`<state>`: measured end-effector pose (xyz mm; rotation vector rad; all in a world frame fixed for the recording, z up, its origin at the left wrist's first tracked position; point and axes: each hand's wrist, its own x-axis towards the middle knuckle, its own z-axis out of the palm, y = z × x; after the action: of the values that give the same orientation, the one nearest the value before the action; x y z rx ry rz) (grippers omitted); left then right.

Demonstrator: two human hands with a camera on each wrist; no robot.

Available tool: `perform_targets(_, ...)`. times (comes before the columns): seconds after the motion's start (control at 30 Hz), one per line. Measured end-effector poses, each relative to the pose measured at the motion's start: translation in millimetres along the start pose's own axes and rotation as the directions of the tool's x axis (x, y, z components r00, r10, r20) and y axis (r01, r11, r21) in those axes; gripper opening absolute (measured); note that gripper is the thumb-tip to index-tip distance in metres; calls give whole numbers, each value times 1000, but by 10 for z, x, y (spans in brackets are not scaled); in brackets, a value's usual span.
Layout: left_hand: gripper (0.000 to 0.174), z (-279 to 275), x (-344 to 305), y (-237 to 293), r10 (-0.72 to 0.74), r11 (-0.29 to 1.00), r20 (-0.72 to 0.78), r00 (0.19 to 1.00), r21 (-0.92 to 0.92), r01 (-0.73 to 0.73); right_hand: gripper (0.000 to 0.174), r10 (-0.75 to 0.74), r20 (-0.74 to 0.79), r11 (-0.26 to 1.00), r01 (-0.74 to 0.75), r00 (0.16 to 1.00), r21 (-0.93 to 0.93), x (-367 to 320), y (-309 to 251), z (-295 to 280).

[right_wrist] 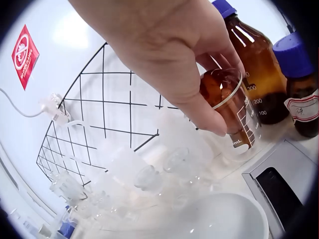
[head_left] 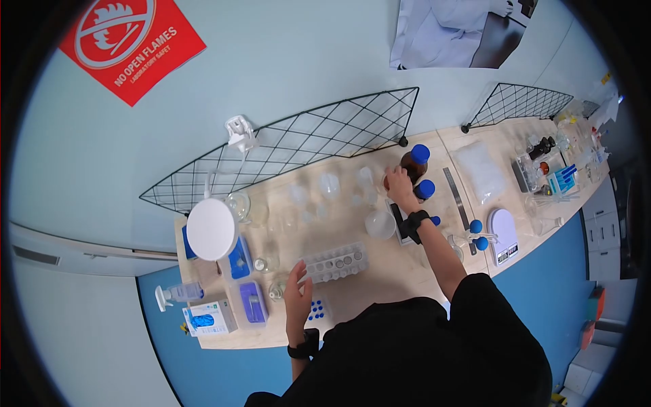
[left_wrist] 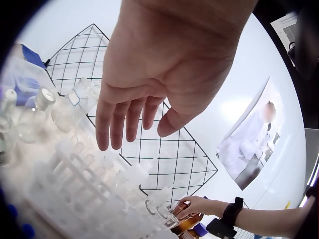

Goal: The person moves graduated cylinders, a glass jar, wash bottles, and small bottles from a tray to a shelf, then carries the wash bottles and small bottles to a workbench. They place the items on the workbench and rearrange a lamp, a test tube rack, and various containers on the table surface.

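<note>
In the right wrist view my right hand (right_wrist: 174, 64) grips a glass beaker (right_wrist: 244, 122) by its rim, thumb outside and fingers over the far side. Right behind the beaker stands a brown bottle (right_wrist: 259, 64) with a blue cap; a smaller brown bottle (right_wrist: 303, 99) is beside it. A white bowl (right_wrist: 224, 219) lies in front. My left hand (left_wrist: 169, 69) hangs above the bench with fingers relaxed and holds nothing. Below it, in the left wrist view, is a white tube rack (left_wrist: 75, 189); the head view shows the rack (head_left: 336, 263) right of the left hand (head_left: 298, 302).
Glass flasks (head_left: 263, 263) and blue and purple boxes (head_left: 253, 302) stand at the left. A white round lamp (head_left: 212, 229) overhangs that side. Black wire grids (head_left: 325, 136) line the back. To the right are a steel ruler (head_left: 456, 197) and a scale (head_left: 502, 237).
</note>
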<state>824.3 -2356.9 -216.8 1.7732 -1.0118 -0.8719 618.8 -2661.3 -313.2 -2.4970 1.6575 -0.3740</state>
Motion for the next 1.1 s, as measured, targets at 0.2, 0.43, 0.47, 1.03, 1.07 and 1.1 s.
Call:
perform_targets(0.2, 39, 37, 119, 31, -9, 999, 44, 999, 38, 7, 48, 14, 84, 1000, -13, 996, -19, 164, 22, 141)
perform_targets(0.43, 40, 89, 178, 72, 9, 997, 68, 998, 81, -14, 41, 33, 48, 985, -24, 998, -170, 169, -68, 177)
perform_targets(0.47, 40, 99, 173, 98, 15, 996, 84, 996, 84, -22, 43, 5, -40, 980, -13, 999, -198, 132, -85, 184)
perform_targets(1.03, 56, 1247, -81, 716, 187, 953, 536, 823, 103, -284, 18, -199, 473, 705, -210, 858, 678, -2456, 624, -2043)
perform_targets(1.07, 59, 1456, -65, 711, 180, 949, 590, 787, 106, -296, 17, -83, 465, 761, -246, 881, 601, -2529, 847, -1967)
perform_targets(1.1, 63, 1665, -53, 712, 243, 928, 609, 755, 82, -365, 19, 71, 382, 777, -291, 921, 558, -2605, 1066, -1793)
